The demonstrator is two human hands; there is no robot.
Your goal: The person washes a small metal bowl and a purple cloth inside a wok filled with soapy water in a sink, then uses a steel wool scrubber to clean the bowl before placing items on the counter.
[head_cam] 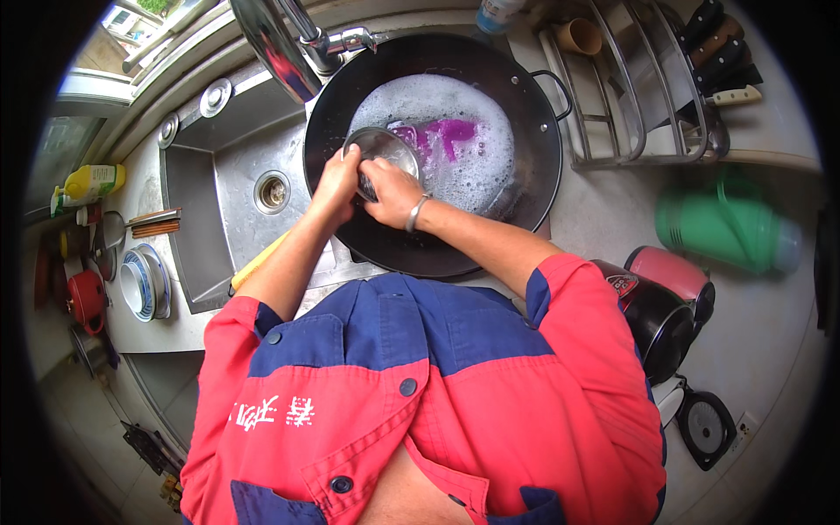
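A large black wok (430, 252) sits in front of me, with white soapy suds (469, 177) in its water. My left hand (338, 182) grips the rim of a small round bowl (397, 149), which looks like metal or glass, tilted over the left part of the wok. My right hand (394, 193) holds the same bowl, its fingers reaching over the near rim and partly hiding the inside. A magenta cloth (453, 134) floats in the suds just beyond the bowl.
Left of the wok lies a stainless steel sink (230, 157) under a chrome faucet (321, 49). Stacked bowls (139, 285) and chopsticks (155, 226) stand farther left. To the right are a metal rack (610, 157), knives (722, 56), a green thermos (718, 226) and a black appliance (646, 315).
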